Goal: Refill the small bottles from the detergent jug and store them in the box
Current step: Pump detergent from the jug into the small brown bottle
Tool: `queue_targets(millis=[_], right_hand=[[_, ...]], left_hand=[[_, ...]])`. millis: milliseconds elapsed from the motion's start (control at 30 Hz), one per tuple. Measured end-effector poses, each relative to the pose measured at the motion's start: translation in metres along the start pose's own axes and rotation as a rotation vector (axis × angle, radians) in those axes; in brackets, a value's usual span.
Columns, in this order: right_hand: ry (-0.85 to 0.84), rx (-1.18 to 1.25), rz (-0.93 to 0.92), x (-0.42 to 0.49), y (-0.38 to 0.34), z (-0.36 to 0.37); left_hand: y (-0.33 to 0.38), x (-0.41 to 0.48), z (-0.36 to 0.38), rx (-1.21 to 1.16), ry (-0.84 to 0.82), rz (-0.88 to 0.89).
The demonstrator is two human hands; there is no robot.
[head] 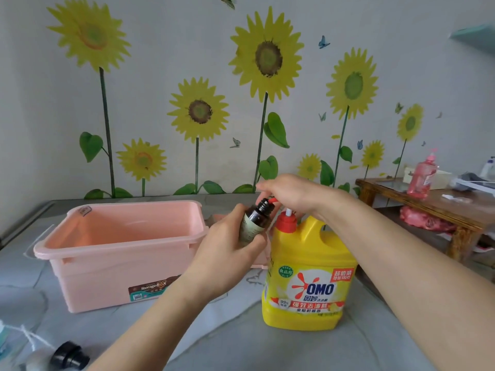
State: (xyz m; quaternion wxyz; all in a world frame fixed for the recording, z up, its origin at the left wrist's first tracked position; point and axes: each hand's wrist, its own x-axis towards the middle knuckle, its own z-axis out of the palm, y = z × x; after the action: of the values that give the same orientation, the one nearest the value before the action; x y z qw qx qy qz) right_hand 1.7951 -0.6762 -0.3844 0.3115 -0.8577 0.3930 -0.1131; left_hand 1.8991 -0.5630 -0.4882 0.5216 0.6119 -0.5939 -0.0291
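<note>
A yellow OMO detergent jug [308, 279] with a red pump collar stands on the grey table. My right hand [288, 192] rests on top of its pump head, and the red nozzle points left. My left hand [227, 245] holds a small dark bottle [255, 218] with a pale label, tilted so that its open neck meets the nozzle. An empty pink storage box [120, 253] stands to the left of my hands.
A black cap [70, 356] and a pale bottle-like object lie at the table's lower left edge. Part of a pink lid shows behind the jug. A wooden side table [428, 207] at the right carries a pink pump bottle [422, 178]. The sunflower wall stands behind.
</note>
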Motion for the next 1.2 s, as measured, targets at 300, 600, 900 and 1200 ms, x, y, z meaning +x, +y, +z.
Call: queue_targets(millis=[300,600,900,1200], right_hand=[[-0.059,0.04,0.008,-0.006,0.001,-0.002],[-0.096,-0.091,0.017,-0.002,-0.004,-0.004],[-0.088,-0.3,-0.001,-0.002,-0.011,-0.009],[-0.014,-0.227,0.077,0.008,-0.015,-0.002]], left_hand=[[0.0,-0.001,-0.002,0.005,-0.016,-0.007],[-0.001,0.0,-0.002,0.056,0.0,0.01],[0.004,-0.001,-0.006,0.09,-0.007,0.009],[0.007,-0.002,-0.003,0.093,-0.001,0.018]])
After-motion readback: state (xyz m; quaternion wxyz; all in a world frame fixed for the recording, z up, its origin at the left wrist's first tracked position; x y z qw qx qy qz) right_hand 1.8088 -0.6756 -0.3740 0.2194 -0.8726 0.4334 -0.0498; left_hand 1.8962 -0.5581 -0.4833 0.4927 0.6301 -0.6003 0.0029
